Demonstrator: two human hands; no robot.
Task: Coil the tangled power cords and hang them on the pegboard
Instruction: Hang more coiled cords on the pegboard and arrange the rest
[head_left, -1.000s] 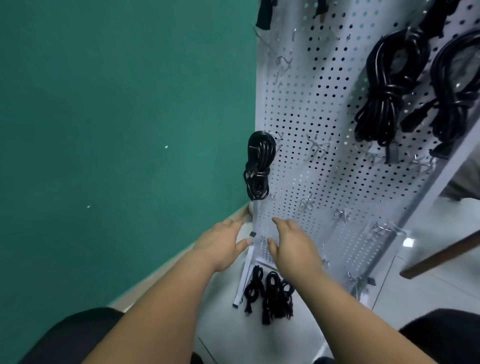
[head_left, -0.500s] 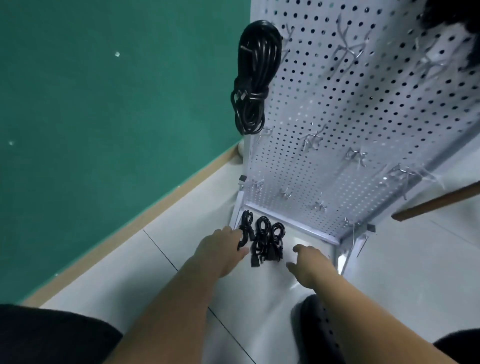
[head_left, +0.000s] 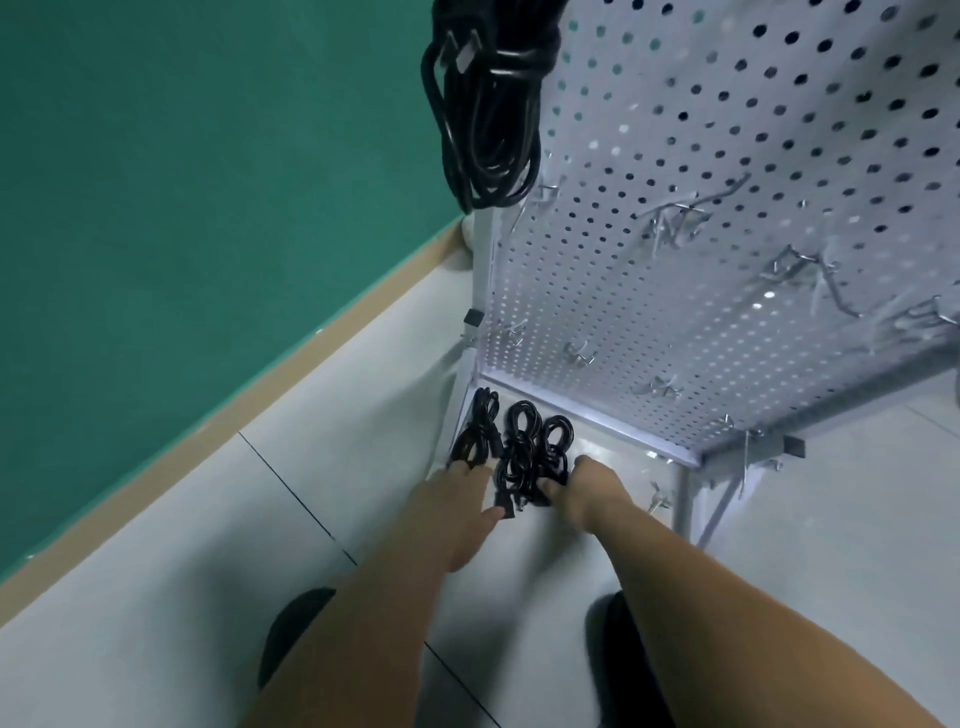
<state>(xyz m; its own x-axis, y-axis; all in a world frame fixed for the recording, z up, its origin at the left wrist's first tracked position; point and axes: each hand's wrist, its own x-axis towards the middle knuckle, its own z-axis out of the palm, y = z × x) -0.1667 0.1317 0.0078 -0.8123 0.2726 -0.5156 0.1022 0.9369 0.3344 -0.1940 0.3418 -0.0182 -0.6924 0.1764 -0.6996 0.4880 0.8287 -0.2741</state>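
Three black coiled power cords lie side by side on the floor at the foot of the white pegboard: a left cord, a middle cord and a right cord. My left hand reaches in with straight fingers that touch the near end of the left cord, and its thumb lies by a plug. My right hand is at the near end of the right cord with its fingers curled onto it. Another coiled cord hangs at the pegboard's left edge, above.
Several bare metal hooks stick out of the pegboard. Its frame legs stand right of my right hand. A green wall with a tan baseboard runs along the left. My dark shoes are on the pale tiled floor.
I have bent lower, so the pegboard and floor cords look closer. Both hands moved forward from short of the cords to touching them, and the right hand's fingers have curled.
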